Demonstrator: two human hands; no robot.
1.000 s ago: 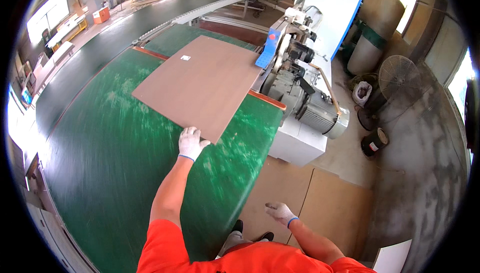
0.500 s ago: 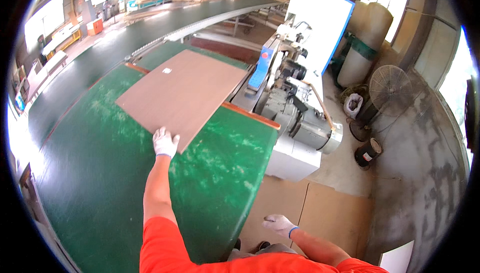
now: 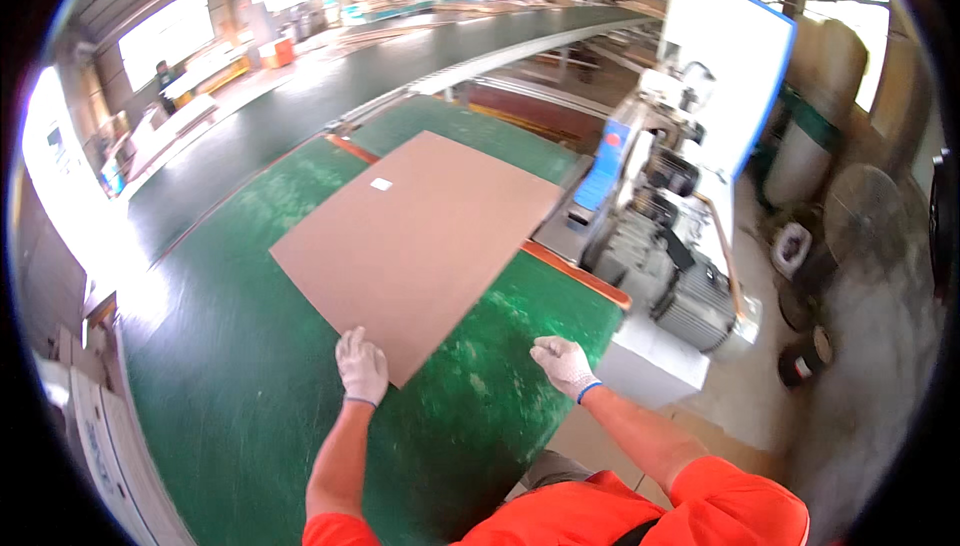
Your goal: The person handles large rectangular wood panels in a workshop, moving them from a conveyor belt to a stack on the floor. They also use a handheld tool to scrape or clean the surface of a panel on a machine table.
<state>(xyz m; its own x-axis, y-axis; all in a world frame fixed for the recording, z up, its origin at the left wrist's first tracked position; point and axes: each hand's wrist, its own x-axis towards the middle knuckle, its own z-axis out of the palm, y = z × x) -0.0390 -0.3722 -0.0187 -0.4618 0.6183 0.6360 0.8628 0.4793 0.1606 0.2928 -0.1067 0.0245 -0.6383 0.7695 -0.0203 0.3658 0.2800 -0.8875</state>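
Observation:
A flat brown panel (image 3: pixel 415 246) with a small white label (image 3: pixel 381 184) lies on the green table (image 3: pixel 230 366), its far right side against the machine. My left hand (image 3: pixel 362 366), in a white glove, touches the panel's near left edge close to the near corner. Its fingers are extended along that edge rather than wrapped round it. My right hand (image 3: pixel 565 364), also gloved, hovers over the table's right part, apart from the panel. It holds nothing, and its fingers are loosely bent.
At the right stands an edge machine with a blue guard (image 3: pixel 602 171), a grey motor (image 3: pixel 695 304) and a white cover (image 3: pixel 720 76). An orange-brown strip (image 3: pixel 575 271) borders the table there. Beyond runs a long dark conveyor (image 3: pixel 420 56). A fan (image 3: pixel 865 211) stands by the right wall.
My right hand has risen from beside the table to above its right part. My left hand remains at the panel's near edge. The whole view has shifted, with machine and panel appearing further right and lower.

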